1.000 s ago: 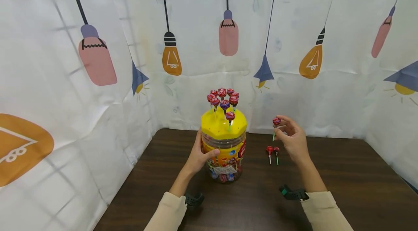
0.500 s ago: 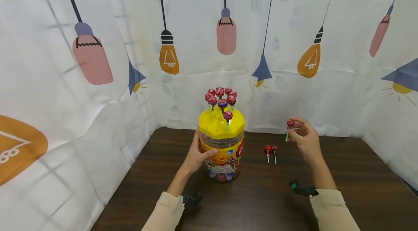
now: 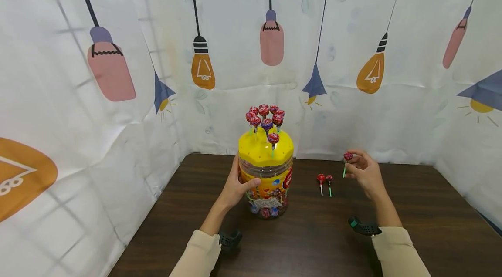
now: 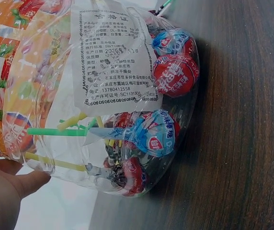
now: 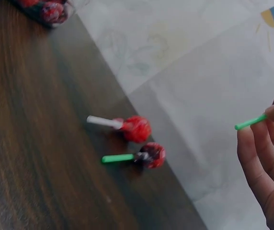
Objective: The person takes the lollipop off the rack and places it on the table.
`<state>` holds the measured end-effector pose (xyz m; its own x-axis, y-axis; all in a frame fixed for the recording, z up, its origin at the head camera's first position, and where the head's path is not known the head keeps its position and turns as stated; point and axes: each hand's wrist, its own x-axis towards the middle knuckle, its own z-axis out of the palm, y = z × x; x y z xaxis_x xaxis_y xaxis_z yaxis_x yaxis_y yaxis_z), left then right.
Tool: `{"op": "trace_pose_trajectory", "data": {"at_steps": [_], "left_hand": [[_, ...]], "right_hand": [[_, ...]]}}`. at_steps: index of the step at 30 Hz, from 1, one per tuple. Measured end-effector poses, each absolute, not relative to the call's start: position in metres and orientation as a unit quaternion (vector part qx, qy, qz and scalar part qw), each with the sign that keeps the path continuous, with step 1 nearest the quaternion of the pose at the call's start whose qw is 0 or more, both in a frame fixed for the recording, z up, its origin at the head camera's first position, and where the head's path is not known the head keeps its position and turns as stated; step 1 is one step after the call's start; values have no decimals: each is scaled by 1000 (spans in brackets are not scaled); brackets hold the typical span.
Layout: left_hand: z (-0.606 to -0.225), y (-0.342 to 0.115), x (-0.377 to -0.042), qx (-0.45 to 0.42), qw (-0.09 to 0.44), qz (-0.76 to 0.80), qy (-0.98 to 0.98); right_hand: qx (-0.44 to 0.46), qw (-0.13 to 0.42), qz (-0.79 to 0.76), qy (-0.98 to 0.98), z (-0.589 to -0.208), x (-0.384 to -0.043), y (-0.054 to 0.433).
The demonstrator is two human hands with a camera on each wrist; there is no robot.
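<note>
A clear plastic jar [image 3: 270,187] with a yellow lid [image 3: 255,150] stands upright on the table, gripped around its left side by my left hand [image 3: 234,190]. Several wrapped lollipops [image 3: 267,124] stick up from holes in the lid, and more lie inside the jar's bottom. My right hand [image 3: 366,174] pinches a red lollipop with a green stick [image 5: 251,122] above the table, well right of the jar. Between jar and right hand lie two lollipops: one with a white stick [image 5: 136,128], one with a green stick [image 5: 152,155].
The dark wooden table [image 3: 306,242] meets a white patterned curtain [image 3: 235,72] at its back edge. A second curtain side runs along the left. A white printed label [image 4: 115,57] is on the jar's lower wall.
My right hand, with its lollipop, has moved right, away from the jar, then lowered towards the table. The left hand keeps its grip, and the jar stays in place.
</note>
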<state>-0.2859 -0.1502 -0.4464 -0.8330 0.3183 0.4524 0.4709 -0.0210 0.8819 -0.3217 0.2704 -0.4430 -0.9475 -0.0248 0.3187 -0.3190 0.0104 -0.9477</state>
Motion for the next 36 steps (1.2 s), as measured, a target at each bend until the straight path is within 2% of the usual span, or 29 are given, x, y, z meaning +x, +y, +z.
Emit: {"op": "trace_pose_trajectory", "data": {"at_steps": [18, 27, 36], "left_hand": [[-446, -150, -286, -285, 55, -659, -694], [-447, -150, -286, -279, 55, -659, -696], [-446, -150, -285, -283, 60, -655, -698]], "right_hand": [[98, 43, 615, -781, -478, -332, 279], [86, 7, 557, -826, -485, -333, 278], [87, -6, 531, -843, -492, -334, 277]]}}
